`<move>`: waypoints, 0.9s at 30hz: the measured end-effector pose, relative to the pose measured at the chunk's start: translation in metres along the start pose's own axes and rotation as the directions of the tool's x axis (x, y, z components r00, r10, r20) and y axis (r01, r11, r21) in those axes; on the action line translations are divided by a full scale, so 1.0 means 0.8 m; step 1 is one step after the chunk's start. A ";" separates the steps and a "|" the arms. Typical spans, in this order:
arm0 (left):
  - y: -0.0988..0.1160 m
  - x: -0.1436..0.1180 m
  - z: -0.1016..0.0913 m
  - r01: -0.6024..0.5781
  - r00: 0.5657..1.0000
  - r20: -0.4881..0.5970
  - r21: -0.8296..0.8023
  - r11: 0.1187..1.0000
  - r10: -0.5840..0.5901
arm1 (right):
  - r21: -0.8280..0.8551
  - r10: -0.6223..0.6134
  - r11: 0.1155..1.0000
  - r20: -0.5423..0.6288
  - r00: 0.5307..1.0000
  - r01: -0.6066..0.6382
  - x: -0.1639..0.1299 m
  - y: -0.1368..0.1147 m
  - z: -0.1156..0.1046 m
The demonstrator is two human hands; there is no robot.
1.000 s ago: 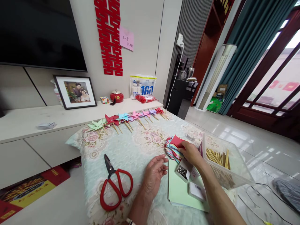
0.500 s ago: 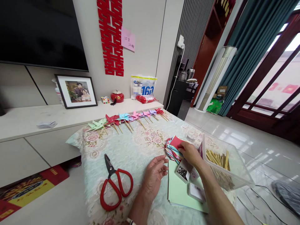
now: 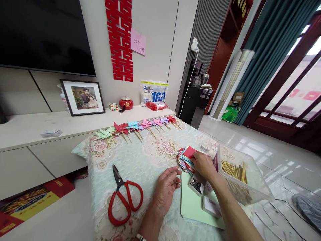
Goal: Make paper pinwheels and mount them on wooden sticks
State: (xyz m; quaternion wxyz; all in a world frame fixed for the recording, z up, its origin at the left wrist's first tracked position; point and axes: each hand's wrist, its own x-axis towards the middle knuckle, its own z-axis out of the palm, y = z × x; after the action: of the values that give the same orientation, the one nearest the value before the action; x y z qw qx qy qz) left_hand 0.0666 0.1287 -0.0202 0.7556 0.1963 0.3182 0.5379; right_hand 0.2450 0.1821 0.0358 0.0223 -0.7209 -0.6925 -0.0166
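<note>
Head view: right hand [image 3: 204,164] is at the fanned paper stack [image 3: 185,163] on the floral cloth [image 3: 140,157], fingers at the red top sheet [image 3: 189,152]; thumb obscured, cannot tell if pinching. Left hand [image 3: 167,184] holds nothing, fingers loosely curled, slightly apart. Risk (judged): dragging sideways could scatter the loose stack; a forearm nudge could tip the small open box [image 3: 195,191], spilling shiny metal pieces [image 3: 195,184]. Paper thin, matte; sticks [image 3: 233,172] slender, woody; bin [image 3: 263,194] clear plastic.
</note>
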 end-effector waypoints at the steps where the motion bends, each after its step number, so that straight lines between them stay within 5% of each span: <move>1: 0.000 0.000 0.000 -0.002 1.000 -0.001 -0.001 1.000 0.002 | -0.006 -0.004 1.000 0.002 1.000 0.004 0.000 0.000 0.000; 14: 0.000 -0.001 0.000 0.003 1.000 0.003 -0.004 1.000 -0.003 | -0.076 -0.035 0.997 -0.032 0.999 0.033 0.005 0.005 0.000; 27: 0.002 -0.001 0.000 0.005 1.000 -0.009 -0.003 1.000 -0.005 | 0.126 0.019 0.992 -0.338 0.941 0.025 -0.003 0.000 -0.013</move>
State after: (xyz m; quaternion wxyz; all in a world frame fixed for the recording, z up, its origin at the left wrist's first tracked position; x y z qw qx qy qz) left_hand 0.0650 0.1282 -0.0191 0.7559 0.1920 0.3213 0.5371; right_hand 0.2448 0.1789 0.0460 0.1872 -0.7034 -0.6789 -0.0961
